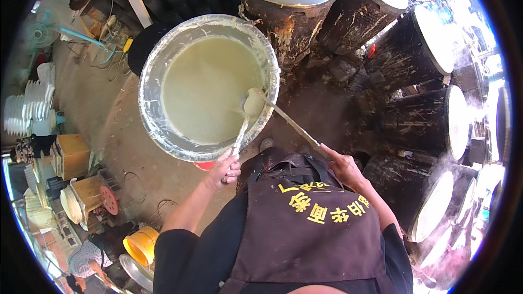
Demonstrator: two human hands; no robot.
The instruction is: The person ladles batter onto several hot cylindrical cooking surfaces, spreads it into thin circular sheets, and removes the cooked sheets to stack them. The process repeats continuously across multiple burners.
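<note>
In front of me stands a large round tub, its rim smeared with white, holding a pale, cloudy liquid batter. My left hand is closed round the handle of a batter-coated stick-like tool, whose kind I cannot make out. My right hand grips the long thin handle of a ladle. The ladle's head is over the batter by the tub's right inner wall. There the left tool's far end meets it or lies just below; I cannot tell whether they touch.
Several dark drums with pale round tops, one of them a near drum, curve round from ahead to my right; steam rises at the right. A yellow bucket, a wooden box and a fan are on the left. Cables lie on the floor.
</note>
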